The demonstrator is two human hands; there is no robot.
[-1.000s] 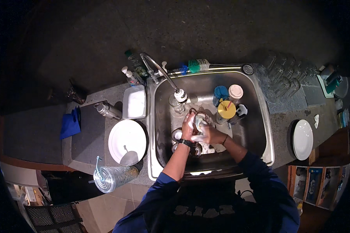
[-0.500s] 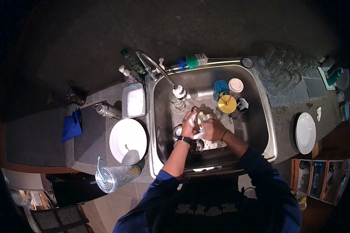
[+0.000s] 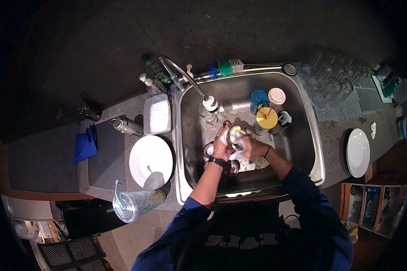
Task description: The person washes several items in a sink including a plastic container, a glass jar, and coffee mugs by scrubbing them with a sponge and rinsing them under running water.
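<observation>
Over the steel sink [image 3: 303, 149], my left hand [image 3: 221, 143] is wrapped round a sudsy glass [image 3: 230, 135]. Its mouth faces right, and my left fingers hide much of its body. My right hand [image 3: 251, 147] presses a foamy yellow sponge [image 3: 236, 129] at the glass's rim; foam covers the right fingers. Below the left wrist, a brown-tinted glass [image 3: 232, 168] lies on the sink floor. A clear glass [image 3: 208, 118] stands under the faucet head [image 3: 210, 104]. To the right are a blue-lidded tumbler [image 3: 259, 97], a pink-lidded cup [image 3: 276, 95] and a yellow-lidded cup [image 3: 266, 118].
Left of the sink lie a white tub [image 3: 157, 115], a white plate [image 3: 150, 158], a steel bottle [image 3: 127, 127] and a clear tumbler with a straw [image 3: 138, 204]. On the right, several glass mugs [image 3: 332, 88] stand on a grey mat beyond another plate [image 3: 358, 152]. Soap bottles [image 3: 153, 86] flank the faucet.
My right hand has shifted slightly right, and more of the yellow sponge shows at the glass's rim. My left hand keeps its hold. The whole view has shifted slightly.
</observation>
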